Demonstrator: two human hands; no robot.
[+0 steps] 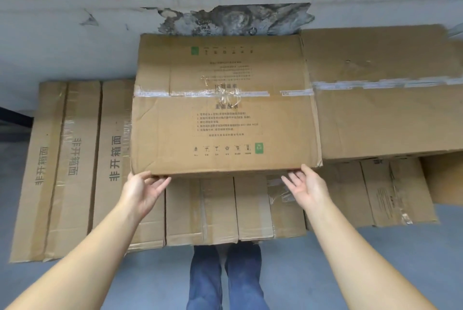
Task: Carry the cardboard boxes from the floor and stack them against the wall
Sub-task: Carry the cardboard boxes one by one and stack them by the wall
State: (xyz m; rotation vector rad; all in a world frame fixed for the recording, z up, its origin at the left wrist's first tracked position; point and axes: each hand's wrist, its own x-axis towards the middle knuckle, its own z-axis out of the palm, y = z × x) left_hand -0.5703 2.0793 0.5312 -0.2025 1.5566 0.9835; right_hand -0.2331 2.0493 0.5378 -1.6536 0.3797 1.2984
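Note:
A taped cardboard box (225, 104) with printed text and green squares lies flat on top of the stack, its far edge at the wall (75, 41). My left hand (142, 192) sits at the box's near left corner with fingers straight, palm turned inward. My right hand (307, 188) is at the near right edge, fingers straight, fingertips close to or touching the front lip. Neither hand curls round the box. Beneath it stand upright boxes (218, 209) on the floor.
A second flat box (385, 99) lies on the stack to the right. Tall boxes with printed characters (62, 164) stand at the left against the wall. Grey-blue floor (295, 272) lies in front, with my jeans-clad legs (225, 277) at the stack's foot. The wall paint is peeling.

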